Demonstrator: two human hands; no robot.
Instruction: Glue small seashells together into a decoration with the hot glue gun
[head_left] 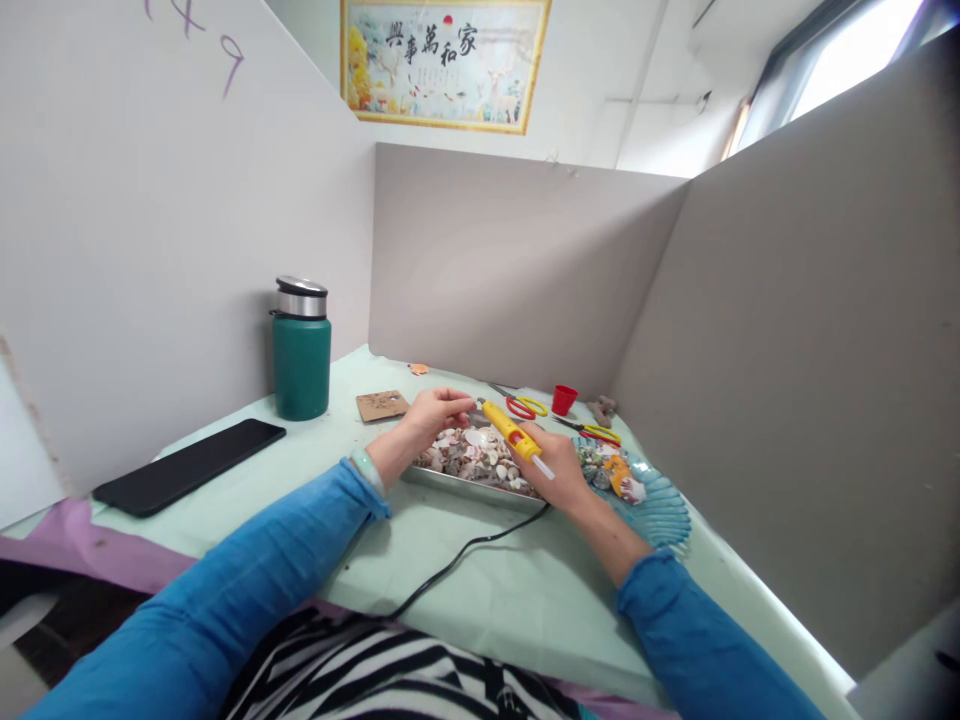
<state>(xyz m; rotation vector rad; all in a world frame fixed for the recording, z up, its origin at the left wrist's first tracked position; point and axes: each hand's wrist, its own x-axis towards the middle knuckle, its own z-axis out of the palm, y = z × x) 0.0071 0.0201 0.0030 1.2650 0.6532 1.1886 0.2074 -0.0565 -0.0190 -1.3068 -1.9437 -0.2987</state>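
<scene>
My right hand (553, 465) is wrapped round a yellow hot glue gun (510, 428), a white glue stick poking from its rear end. Its nozzle points up and left, close to the fingertips of my left hand (441, 415). Those fingers are pinched together; whatever they hold is too small to make out. Below both hands lies a metal tray (469, 488) filled with small seashells (480, 452). Beside my right hand is a blue shell-shaped plate (660, 505) bearing several shells and colourful pieces (616, 470). A black cord (457, 552) runs from under my right hand toward me.
At left stand a green bottle (301, 365) and a black phone (191, 465). A brown card (381, 405) lies behind my left wrist. Toward the back are red-and-yellow scissors (527, 406), another pair of scissors (600, 434) and a red cup (564, 400). Grey panels (517, 265) enclose the table.
</scene>
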